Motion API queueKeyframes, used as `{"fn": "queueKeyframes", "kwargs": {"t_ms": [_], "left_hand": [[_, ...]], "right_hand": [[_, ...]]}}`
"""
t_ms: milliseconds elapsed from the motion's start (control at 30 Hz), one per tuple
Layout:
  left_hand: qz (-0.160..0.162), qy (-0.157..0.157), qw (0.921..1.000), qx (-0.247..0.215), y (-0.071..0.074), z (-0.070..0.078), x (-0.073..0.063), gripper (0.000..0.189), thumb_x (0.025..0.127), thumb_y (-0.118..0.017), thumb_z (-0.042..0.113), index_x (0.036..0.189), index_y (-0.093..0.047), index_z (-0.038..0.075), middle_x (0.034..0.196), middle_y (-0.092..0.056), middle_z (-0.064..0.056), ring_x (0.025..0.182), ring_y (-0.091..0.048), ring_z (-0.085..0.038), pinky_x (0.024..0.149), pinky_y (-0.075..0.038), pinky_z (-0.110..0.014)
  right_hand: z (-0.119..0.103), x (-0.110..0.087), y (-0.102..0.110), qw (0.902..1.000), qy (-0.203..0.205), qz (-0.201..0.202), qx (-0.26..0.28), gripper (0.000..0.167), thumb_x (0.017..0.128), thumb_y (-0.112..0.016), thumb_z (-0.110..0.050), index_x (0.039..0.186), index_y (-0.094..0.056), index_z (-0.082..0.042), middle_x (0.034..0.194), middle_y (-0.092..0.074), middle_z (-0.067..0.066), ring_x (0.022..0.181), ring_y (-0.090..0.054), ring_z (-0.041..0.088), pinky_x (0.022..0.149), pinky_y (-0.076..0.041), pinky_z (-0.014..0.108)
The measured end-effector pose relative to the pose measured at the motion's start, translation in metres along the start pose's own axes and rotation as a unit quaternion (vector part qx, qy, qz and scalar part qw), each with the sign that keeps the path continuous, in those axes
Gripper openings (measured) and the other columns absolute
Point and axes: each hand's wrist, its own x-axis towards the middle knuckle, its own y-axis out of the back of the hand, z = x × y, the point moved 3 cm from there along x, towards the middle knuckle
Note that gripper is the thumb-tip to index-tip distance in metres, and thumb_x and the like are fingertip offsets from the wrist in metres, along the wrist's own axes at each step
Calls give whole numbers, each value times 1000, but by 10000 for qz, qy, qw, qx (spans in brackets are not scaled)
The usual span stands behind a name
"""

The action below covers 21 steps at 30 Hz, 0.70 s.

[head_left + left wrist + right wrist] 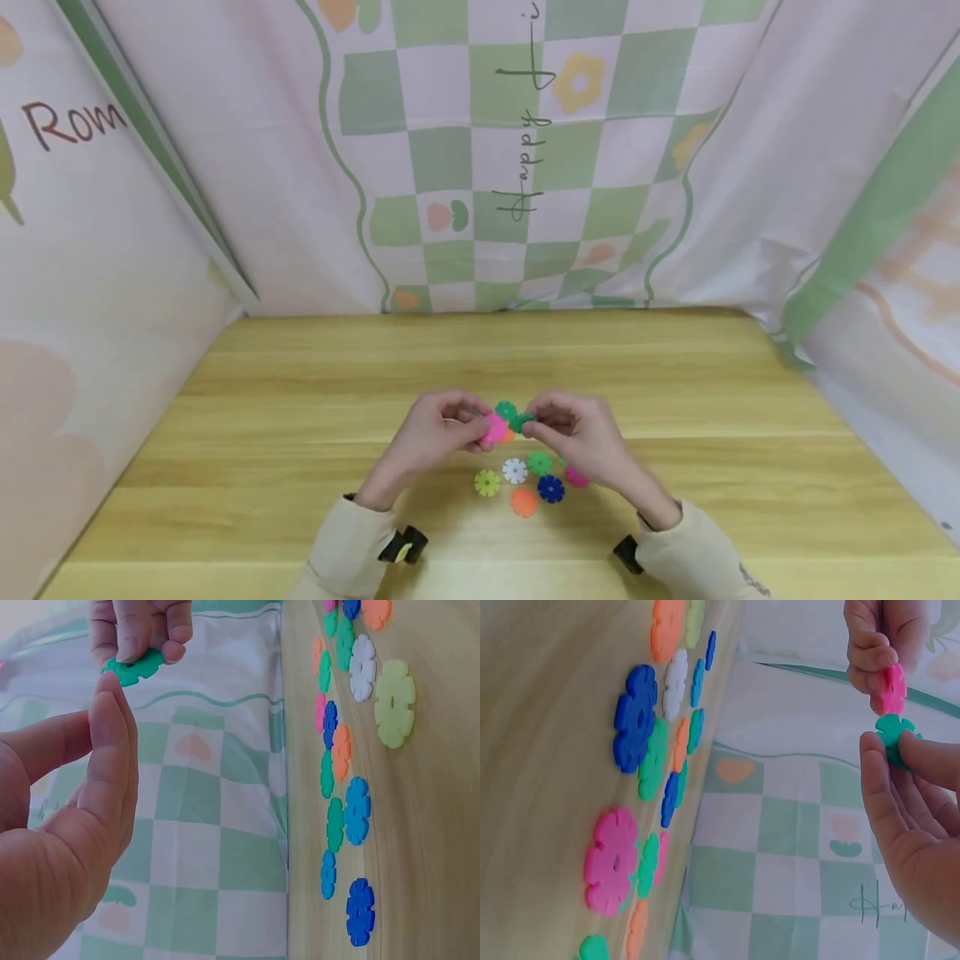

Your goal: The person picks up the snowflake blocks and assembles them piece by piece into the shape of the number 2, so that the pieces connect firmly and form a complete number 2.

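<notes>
My left hand [438,429] pinches a pink notched plastic disc [495,429], a snowflake building piece, between thumb and fingers. Facing it, the right hand [581,432] pinches a green notched disc [891,737]. In the right wrist view the pink disc [893,688] meets the green one edge to edge, at an angle; whether their slots interlock I cannot tell. Both discs are held above the table. From the left wrist view, the green disc [135,669] shows clearly, while the pink one is mostly hidden behind the left fingertips.
Loose discs lie on the wooden table [262,467] below the hands: yellow-green [487,482], white [515,471], orange [524,502], dark blue [551,489], green [539,463] and pink [613,861]. Several more, including a blue disc [358,811], lie farther back. A checked cloth [442,158] hangs behind.
</notes>
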Motion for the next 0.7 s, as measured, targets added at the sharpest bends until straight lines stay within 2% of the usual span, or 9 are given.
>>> {"fn": "queueKeyframes", "kwargs": {"t_ms": [200, 500, 700], "left_hand": [[-150, -83, 9998, 64, 0, 0, 0, 16, 88, -68, 4, 101, -67, -6, 82, -69, -13, 70, -68, -20, 72, -56, -49], [-157, 104, 9998, 7, -2, 2, 0, 17, 87, -69, 3, 100, -68, -7, 84, -70, -14, 70, -69, -22, 72, -56, -50], [13, 107, 9999, -63, -3, 2, 0, 16, 86, -69, 0, 99, -68, -8, 83, -70, -16, 68, -69, -21, 68, -57, -46]], "right_hand": [[-2, 0, -3, 9998, 157, 15, -83, 15, 82, -70, 9, 88, -69, -5, 82, -71, 6, 71, -70, 19, 60, -57, 28], [-5, 0, -5, 9988, 420, 109, -216, 17, 79, -72, 9, 88, -71, -5, 82, -72, 6, 70, -70, 16, 60, -57, 30], [-6, 0, -9, 9956, 821, 437, -145, 21, 74, -73, 15, 84, -71, -3, 79, -71, 8, 70, -70, 16, 62, -57, 27]]}}
